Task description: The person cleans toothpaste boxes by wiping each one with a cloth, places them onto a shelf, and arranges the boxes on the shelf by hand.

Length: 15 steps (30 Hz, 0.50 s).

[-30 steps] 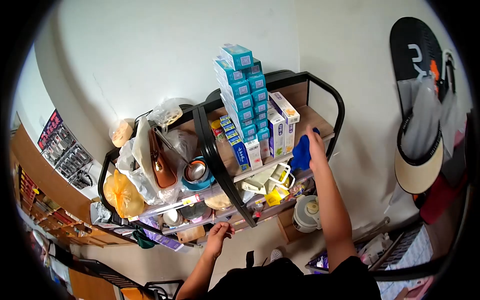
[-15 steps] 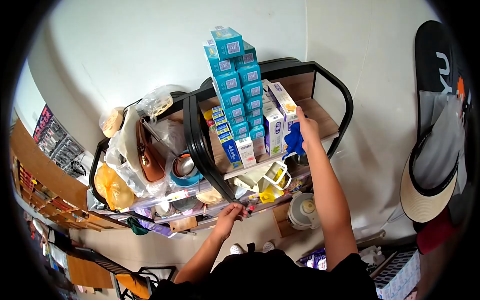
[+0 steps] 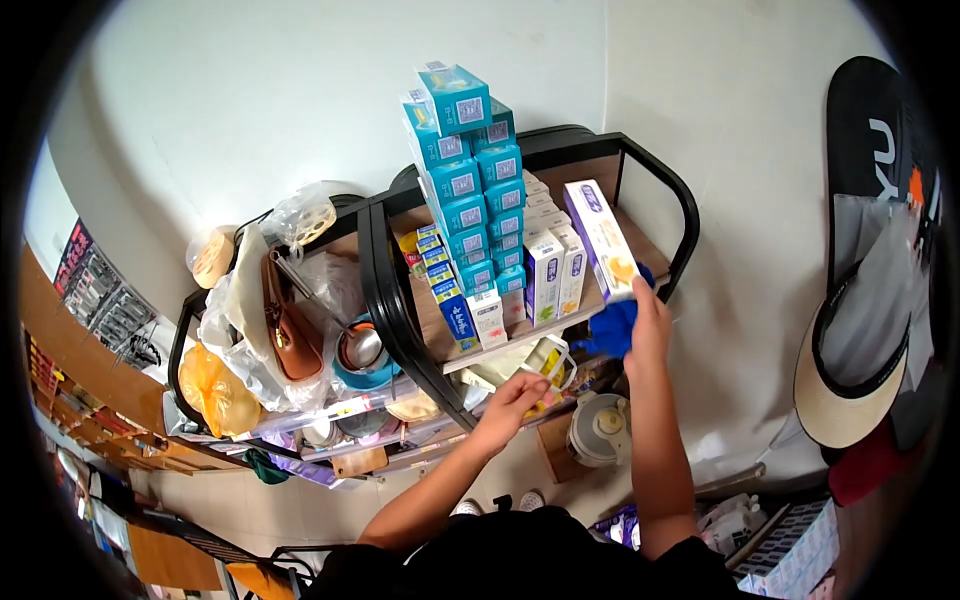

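Observation:
My right hand (image 3: 650,325) grips the near end of a long white toothpaste box (image 3: 605,245) with purple and orange print, tilted above the shelf's right part. A crumpled blue cloth (image 3: 612,328) is bunched in the same hand, beneath the box. My left hand (image 3: 508,410) hovers before the shelf's front edge, fingers curled together, with nothing visible in them. Rows of similar white and purple boxes (image 3: 545,280) stand on the wooden shelf (image 3: 580,312). To their left, teal boxes (image 3: 463,215) with QR codes are piled high, beside blue and yellow boxes (image 3: 450,305).
Black tubular frames (image 3: 385,290) bound the shelf. At left are a brown handbag (image 3: 290,320), a yellow plastic bag (image 3: 212,385) and a blue bowl (image 3: 372,375). A grey-lidded pot (image 3: 600,430) sits below; a sun visor (image 3: 850,405) hangs at right.
The toothpaste box has come away from the row, lifted toward me and right by my right hand. My left hand has moved up and right from the shelf's lower frame.

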Tool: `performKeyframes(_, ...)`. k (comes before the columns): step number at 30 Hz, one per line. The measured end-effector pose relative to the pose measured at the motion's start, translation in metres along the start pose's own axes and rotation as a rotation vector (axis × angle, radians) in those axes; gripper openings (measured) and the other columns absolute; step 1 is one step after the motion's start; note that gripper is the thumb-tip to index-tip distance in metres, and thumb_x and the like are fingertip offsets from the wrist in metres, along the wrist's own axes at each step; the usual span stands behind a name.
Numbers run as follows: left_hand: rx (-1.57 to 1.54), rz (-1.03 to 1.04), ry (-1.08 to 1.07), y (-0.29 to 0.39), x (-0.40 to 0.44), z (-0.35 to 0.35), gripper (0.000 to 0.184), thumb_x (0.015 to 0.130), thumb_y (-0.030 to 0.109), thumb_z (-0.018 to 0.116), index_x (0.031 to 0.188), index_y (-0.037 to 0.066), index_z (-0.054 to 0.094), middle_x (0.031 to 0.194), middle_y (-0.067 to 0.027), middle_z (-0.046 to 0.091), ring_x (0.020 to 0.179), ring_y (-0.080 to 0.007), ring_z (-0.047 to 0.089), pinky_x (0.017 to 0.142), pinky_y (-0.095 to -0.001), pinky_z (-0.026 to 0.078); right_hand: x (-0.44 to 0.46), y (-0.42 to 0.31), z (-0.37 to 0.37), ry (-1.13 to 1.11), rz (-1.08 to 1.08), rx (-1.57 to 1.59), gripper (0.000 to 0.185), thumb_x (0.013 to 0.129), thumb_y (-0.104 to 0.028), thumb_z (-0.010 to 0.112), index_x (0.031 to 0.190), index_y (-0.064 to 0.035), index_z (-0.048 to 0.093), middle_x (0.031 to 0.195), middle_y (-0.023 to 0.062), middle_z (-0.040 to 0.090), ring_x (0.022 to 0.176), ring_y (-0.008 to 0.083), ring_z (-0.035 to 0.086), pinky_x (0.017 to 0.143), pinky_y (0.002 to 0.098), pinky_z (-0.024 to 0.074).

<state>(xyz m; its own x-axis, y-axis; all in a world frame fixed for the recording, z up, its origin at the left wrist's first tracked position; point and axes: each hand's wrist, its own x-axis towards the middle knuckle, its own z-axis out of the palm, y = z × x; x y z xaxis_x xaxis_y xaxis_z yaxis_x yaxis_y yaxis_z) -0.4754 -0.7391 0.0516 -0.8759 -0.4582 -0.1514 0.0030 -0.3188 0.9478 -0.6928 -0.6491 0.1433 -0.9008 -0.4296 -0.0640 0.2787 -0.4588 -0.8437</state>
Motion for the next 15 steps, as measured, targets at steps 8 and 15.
performKeyframes(8, -0.629, 0.020, -0.188, -0.008, 0.017, 0.056, 0.063, 0.107, 0.033, 0.049, 0.159, 0.014, 0.019, 0.142, -0.0079, 0.051, 0.125, -0.0194, 0.054, 0.106, -0.0350, 0.042, -0.154, 0.069, -0.073, 0.086, -0.106, -0.400, 0.029, 0.096, -0.027, 0.064, 0.094, 0.0014, 0.068, 0.088, 0.0073, 0.063, 0.081, 0.0164, 0.059, 0.082, 0.0300, 0.0479)
performKeyframes(15, -0.583, -0.260, -0.206, -0.049, -0.066, 0.010, 0.055, 0.101, 0.024, 0.052, 0.151, 0.010, 0.034, 0.134, -0.0102, 0.058, 0.118, -0.0213, 0.061, 0.100, -0.0363, 0.050, -0.280, 0.117, -0.099, -0.083, -0.168, -0.885, 0.029, 0.088, -0.016, 0.073, 0.110, -0.0001, 0.063, 0.114, 0.0151, 0.058, 0.107, 0.0263, 0.059, 0.098, 0.0367, 0.0440)
